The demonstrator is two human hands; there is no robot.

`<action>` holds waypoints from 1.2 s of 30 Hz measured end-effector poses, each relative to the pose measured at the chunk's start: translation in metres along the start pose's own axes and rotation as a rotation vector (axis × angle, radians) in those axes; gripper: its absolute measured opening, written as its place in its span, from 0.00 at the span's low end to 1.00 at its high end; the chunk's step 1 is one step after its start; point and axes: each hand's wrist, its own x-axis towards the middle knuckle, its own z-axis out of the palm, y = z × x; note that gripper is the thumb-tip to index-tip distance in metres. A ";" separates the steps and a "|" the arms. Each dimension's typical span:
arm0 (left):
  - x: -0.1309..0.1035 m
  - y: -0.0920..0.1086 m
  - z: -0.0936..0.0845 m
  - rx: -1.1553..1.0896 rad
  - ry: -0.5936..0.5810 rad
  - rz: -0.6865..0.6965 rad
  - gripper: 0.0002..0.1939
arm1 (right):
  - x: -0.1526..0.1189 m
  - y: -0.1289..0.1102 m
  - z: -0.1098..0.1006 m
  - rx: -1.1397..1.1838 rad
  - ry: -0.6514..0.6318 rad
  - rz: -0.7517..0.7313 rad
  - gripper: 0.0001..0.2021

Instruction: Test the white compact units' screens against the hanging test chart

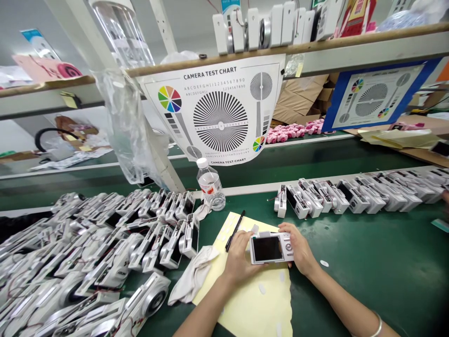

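Between my two hands is a white digital camera (268, 248), its dark screen and round button pad facing me. My left hand (240, 255) grips its left end, thumb along the lower edge. My right hand (298, 248) closes round the right end, with fingers at the top edge. The camera is held above a yellow paper sheet (256, 299) that carries small pale stickers. A black pen (235, 230) lies on the sheet just beyond my left hand. One small white oval piece (324, 263) rests on the green table, right of my right wrist.
Many white camera bodies (119, 252) with exposed wires crowd the left. More camera bodies (368, 194) line the back right. A bottle (211, 185) stands behind the sheet, a cloth (192, 276) beside it. A camera test chart (220, 112) hangs from the shelf. Another person's hand (445, 196) shows at the right edge.
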 end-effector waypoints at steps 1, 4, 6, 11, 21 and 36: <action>0.000 0.000 0.000 0.000 -0.001 0.000 0.36 | 0.000 0.000 0.000 -0.005 0.000 -0.003 0.19; 0.000 0.000 0.000 -0.002 -0.001 -0.003 0.36 | 0.000 0.001 0.000 -0.023 0.001 -0.016 0.18; 0.000 0.001 0.000 -0.003 0.001 -0.006 0.35 | 0.000 0.002 0.000 -0.038 0.001 -0.025 0.18; 0.002 0.003 0.000 -0.005 0.005 -0.026 0.34 | 0.000 0.002 0.000 -0.085 0.002 -0.056 0.18; -0.002 -0.001 0.004 -0.002 -0.081 -0.143 0.29 | 0.002 -0.003 0.003 -0.184 -0.043 -0.149 0.13; 0.004 -0.004 -0.027 0.065 -0.623 -0.295 0.40 | 0.020 0.006 -0.018 -0.146 0.090 -0.018 0.13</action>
